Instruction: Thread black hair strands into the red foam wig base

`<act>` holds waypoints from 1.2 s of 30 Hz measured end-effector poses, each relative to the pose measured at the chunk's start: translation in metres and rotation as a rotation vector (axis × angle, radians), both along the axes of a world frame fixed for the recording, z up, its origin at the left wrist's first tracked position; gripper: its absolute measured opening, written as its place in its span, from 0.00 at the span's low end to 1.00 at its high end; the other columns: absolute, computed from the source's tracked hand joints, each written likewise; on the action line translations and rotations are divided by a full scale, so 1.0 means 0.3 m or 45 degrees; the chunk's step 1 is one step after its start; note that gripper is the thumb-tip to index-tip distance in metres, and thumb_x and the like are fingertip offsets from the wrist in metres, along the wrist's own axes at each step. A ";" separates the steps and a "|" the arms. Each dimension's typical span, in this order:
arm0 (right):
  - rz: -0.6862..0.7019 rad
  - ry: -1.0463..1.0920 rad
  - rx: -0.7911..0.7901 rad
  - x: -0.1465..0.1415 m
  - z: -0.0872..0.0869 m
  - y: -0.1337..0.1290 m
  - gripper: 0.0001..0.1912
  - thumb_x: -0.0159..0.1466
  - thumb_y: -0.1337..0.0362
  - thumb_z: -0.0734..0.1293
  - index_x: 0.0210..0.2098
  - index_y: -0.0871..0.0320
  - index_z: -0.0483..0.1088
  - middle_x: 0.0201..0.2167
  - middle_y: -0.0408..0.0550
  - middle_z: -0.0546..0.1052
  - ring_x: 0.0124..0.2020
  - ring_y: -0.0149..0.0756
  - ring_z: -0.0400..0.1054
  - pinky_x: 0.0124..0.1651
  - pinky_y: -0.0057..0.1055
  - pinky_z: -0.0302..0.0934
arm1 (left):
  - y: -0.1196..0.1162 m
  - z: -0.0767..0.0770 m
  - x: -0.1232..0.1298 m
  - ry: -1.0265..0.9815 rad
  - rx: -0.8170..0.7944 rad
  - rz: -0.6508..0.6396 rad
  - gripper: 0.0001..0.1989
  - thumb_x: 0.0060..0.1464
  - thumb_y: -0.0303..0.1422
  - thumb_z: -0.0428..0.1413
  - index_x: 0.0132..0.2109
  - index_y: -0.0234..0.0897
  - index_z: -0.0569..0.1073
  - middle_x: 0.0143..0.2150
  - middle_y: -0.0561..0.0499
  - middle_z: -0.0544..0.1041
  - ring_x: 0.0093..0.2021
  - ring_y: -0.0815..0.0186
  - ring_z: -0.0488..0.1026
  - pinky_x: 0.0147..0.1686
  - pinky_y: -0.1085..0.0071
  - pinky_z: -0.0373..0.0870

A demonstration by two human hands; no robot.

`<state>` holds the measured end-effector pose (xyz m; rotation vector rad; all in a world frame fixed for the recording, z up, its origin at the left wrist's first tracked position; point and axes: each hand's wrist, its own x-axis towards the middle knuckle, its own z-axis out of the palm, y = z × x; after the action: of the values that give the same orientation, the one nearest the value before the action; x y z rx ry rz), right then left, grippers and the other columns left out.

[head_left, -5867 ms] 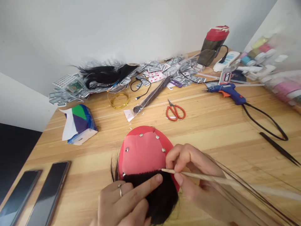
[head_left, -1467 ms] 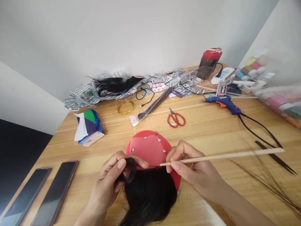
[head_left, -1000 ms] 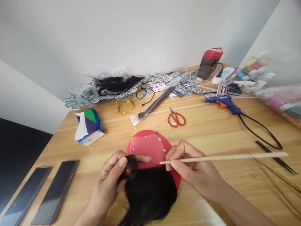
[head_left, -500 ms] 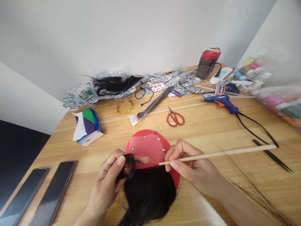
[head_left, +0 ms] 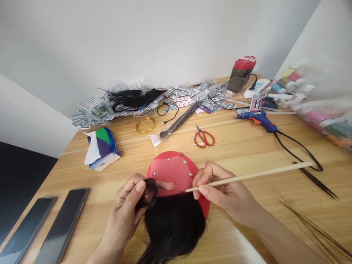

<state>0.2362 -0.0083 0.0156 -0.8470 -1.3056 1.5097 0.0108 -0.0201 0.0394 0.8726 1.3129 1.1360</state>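
A red disc (head_left: pixel 176 167) with several small metallic studs lies at the front middle of the table. Black hair (head_left: pixel 176 223) covers its lower part and hangs toward me. Pinched between the thumb and fingers of my left hand (head_left: pixel 128 209) is a curled lock of black hair (head_left: pixel 150 192), over the disc's left side. My right hand (head_left: pixel 222 190) grips a pale wooden stick (head_left: pixel 255 175), its thin tip at the upper edge of the hair on the disc. Fine strands stretch between the lock and the tip.
Red-handled scissors (head_left: pixel 204 137) lie behind the disc. A blue glue gun (head_left: pixel 260 119) and black tweezers (head_left: pixel 319 183) are at the right. Two phones (head_left: pixel 63 223) and a tissue pack (head_left: pixel 103 148) sit at the left. Playing cards (head_left: pixel 181 97) and a bottle (head_left: pixel 242 75) stand along the back.
The stick's far end has swung up and to the left, while its tip stays at the hair edge. The view has shifted slightly; my left hand holds nearly the same pose.
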 end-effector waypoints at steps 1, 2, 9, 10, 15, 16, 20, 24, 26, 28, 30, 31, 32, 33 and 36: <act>0.001 0.009 -0.001 0.000 -0.001 0.000 0.07 0.66 0.64 0.69 0.32 0.54 0.67 0.27 0.46 0.78 0.31 0.38 0.72 0.35 0.33 0.62 | 0.001 0.000 0.000 -0.004 0.004 -0.006 0.30 0.47 0.56 0.67 0.26 0.35 0.66 0.21 0.59 0.64 0.18 0.81 0.43 0.15 0.88 0.43; 0.003 0.021 0.001 0.001 -0.002 0.000 0.07 0.65 0.64 0.69 0.32 0.54 0.67 0.27 0.46 0.78 0.31 0.38 0.72 0.35 0.33 0.62 | 0.002 0.000 0.001 -0.006 0.004 -0.007 0.30 0.47 0.56 0.67 0.26 0.35 0.65 0.21 0.60 0.63 0.18 0.81 0.42 0.15 0.88 0.42; 0.080 0.148 -0.071 0.013 -0.026 0.001 0.07 0.68 0.68 0.68 0.33 0.54 0.68 0.29 0.42 0.80 0.31 0.33 0.72 0.36 0.29 0.61 | 0.001 0.005 0.010 0.034 -0.014 0.048 0.31 0.43 0.57 0.69 0.25 0.35 0.65 0.20 0.61 0.61 0.18 0.81 0.44 0.15 0.88 0.41; 0.091 0.170 -0.079 0.014 -0.028 0.001 0.07 0.68 0.68 0.68 0.33 0.54 0.68 0.29 0.42 0.80 0.31 0.32 0.71 0.36 0.29 0.61 | 0.000 0.006 0.011 0.036 -0.022 0.054 0.32 0.42 0.58 0.69 0.25 0.35 0.66 0.20 0.61 0.61 0.18 0.82 0.44 0.15 0.88 0.41; 0.085 0.178 -0.084 0.012 -0.025 0.002 0.08 0.69 0.64 0.69 0.34 0.55 0.69 0.28 0.42 0.80 0.28 0.31 0.68 0.32 0.29 0.56 | -0.001 0.009 0.015 0.060 -0.057 0.079 0.32 0.40 0.59 0.69 0.25 0.34 0.66 0.21 0.60 0.63 0.18 0.82 0.45 0.15 0.88 0.41; 0.075 0.168 -0.071 0.011 -0.024 0.002 0.08 0.69 0.62 0.69 0.33 0.55 0.68 0.27 0.42 0.80 0.27 0.31 0.67 0.31 0.29 0.54 | -0.002 0.010 0.015 0.070 -0.059 0.080 0.32 0.41 0.58 0.69 0.25 0.34 0.66 0.21 0.60 0.63 0.17 0.82 0.45 0.15 0.88 0.41; 0.060 0.136 -0.081 0.013 -0.022 0.000 0.12 0.69 0.58 0.69 0.32 0.56 0.67 0.26 0.43 0.79 0.24 0.30 0.60 0.28 0.28 0.50 | -0.005 0.010 0.017 0.129 -0.077 0.098 0.32 0.41 0.59 0.68 0.25 0.34 0.67 0.21 0.60 0.62 0.17 0.82 0.49 0.15 0.88 0.41; 0.078 0.156 -0.121 0.015 -0.017 -0.006 0.14 0.71 0.56 0.68 0.33 0.56 0.67 0.27 0.44 0.79 0.24 0.29 0.60 0.29 0.28 0.52 | -0.011 0.007 0.015 0.143 -0.058 0.081 0.31 0.43 0.59 0.68 0.24 0.34 0.68 0.21 0.59 0.63 0.17 0.82 0.49 0.16 0.87 0.41; 0.068 0.137 -0.130 0.015 -0.012 -0.008 0.15 0.71 0.55 0.68 0.32 0.56 0.66 0.26 0.44 0.79 0.24 0.29 0.60 0.29 0.28 0.52 | -0.015 0.003 0.013 0.152 -0.041 0.072 0.30 0.45 0.57 0.67 0.25 0.34 0.68 0.22 0.58 0.64 0.18 0.81 0.49 0.16 0.86 0.40; 0.054 0.115 -0.128 0.013 -0.009 -0.009 0.15 0.71 0.55 0.68 0.32 0.56 0.66 0.26 0.44 0.79 0.24 0.30 0.60 0.29 0.28 0.52 | -0.019 0.000 0.010 0.184 -0.007 0.055 0.28 0.49 0.55 0.66 0.25 0.34 0.69 0.22 0.58 0.63 0.19 0.80 0.48 0.16 0.85 0.40; 0.041 0.092 -0.114 0.013 -0.007 -0.011 0.16 0.71 0.54 0.68 0.32 0.56 0.66 0.25 0.44 0.79 0.24 0.30 0.60 0.29 0.29 0.52 | -0.023 -0.004 0.006 0.208 0.032 0.031 0.26 0.52 0.53 0.65 0.25 0.35 0.69 0.23 0.57 0.63 0.20 0.78 0.49 0.16 0.83 0.41; 0.037 0.081 -0.114 0.013 -0.008 -0.011 0.16 0.71 0.54 0.68 0.31 0.56 0.66 0.25 0.44 0.79 0.23 0.30 0.60 0.29 0.29 0.52 | -0.025 -0.006 0.004 0.208 0.049 0.016 0.25 0.53 0.52 0.64 0.25 0.35 0.69 0.23 0.57 0.63 0.21 0.77 0.51 0.16 0.82 0.42; 0.033 0.073 -0.120 0.013 -0.008 -0.012 0.16 0.71 0.54 0.68 0.31 0.56 0.66 0.25 0.44 0.78 0.23 0.30 0.60 0.28 0.29 0.52 | -0.026 -0.008 0.002 0.202 0.063 -0.002 0.25 0.54 0.52 0.64 0.25 0.36 0.68 0.23 0.56 0.63 0.21 0.75 0.52 0.16 0.81 0.43; 0.031 0.070 -0.131 0.014 -0.009 -0.013 0.16 0.71 0.53 0.68 0.31 0.56 0.66 0.25 0.44 0.78 0.23 0.30 0.60 0.28 0.29 0.51 | -0.028 -0.009 0.000 0.194 0.074 -0.021 0.25 0.55 0.51 0.64 0.26 0.37 0.68 0.23 0.56 0.62 0.22 0.74 0.54 0.16 0.81 0.44; 0.025 0.082 -0.153 0.015 -0.010 -0.016 0.17 0.70 0.53 0.69 0.31 0.55 0.65 0.24 0.43 0.78 0.24 0.31 0.60 0.28 0.28 0.52 | -0.030 -0.012 -0.002 0.174 0.116 -0.069 0.23 0.56 0.51 0.64 0.27 0.38 0.68 0.22 0.57 0.59 0.23 0.72 0.60 0.17 0.80 0.52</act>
<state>0.2407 -0.0131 0.0126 -0.8564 -1.1890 1.6308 0.0102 -0.0290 0.0359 1.0621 1.3481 1.1169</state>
